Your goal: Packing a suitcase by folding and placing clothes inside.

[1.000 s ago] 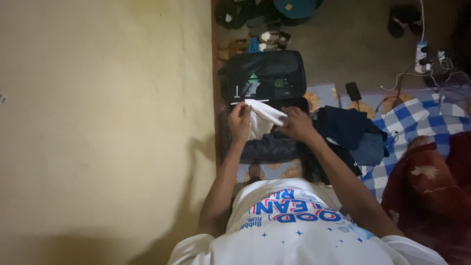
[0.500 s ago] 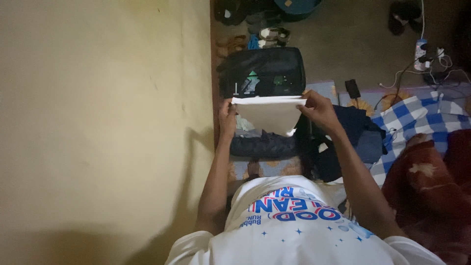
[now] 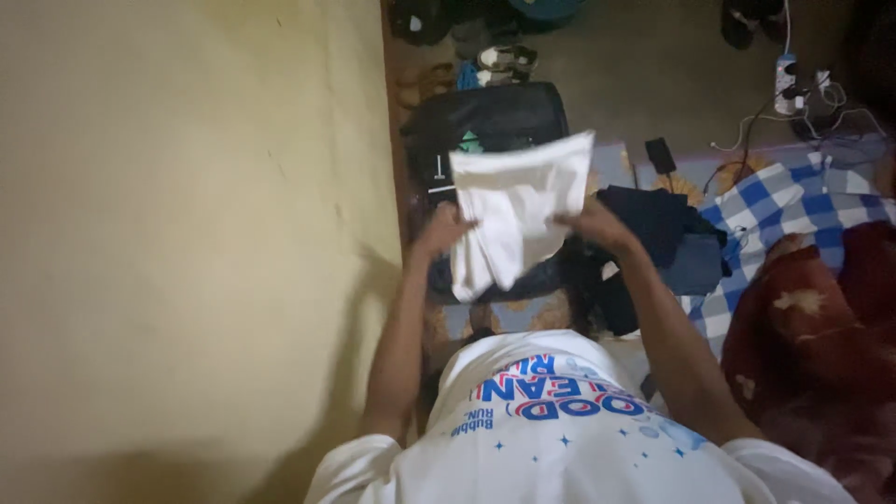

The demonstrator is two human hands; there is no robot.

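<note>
Both of my hands grip a white cloth (image 3: 513,210) and hold it up spread out over an open black suitcase (image 3: 485,121). My left hand (image 3: 446,227) grips the cloth's left side. On the cloth's right side is my right hand (image 3: 593,224). The cloth hangs in folds between them and hides much of the suitcase's inside. A dark garment lies in the near half of the suitcase (image 3: 523,280).
A yellow wall (image 3: 187,233) fills the left. Dark blue clothes (image 3: 667,238) are piled to the right of the suitcase. Beyond them lie a blue checked cloth (image 3: 775,210) and a red blanket (image 3: 812,336). Shoes (image 3: 504,61) and a power strip (image 3: 782,79) with cables sit on the floor.
I pulled the white cloth out of a bunch, stretched it wide between both hands, then lifted it higher so it now hangs open. The view shifted slightly left.
</note>
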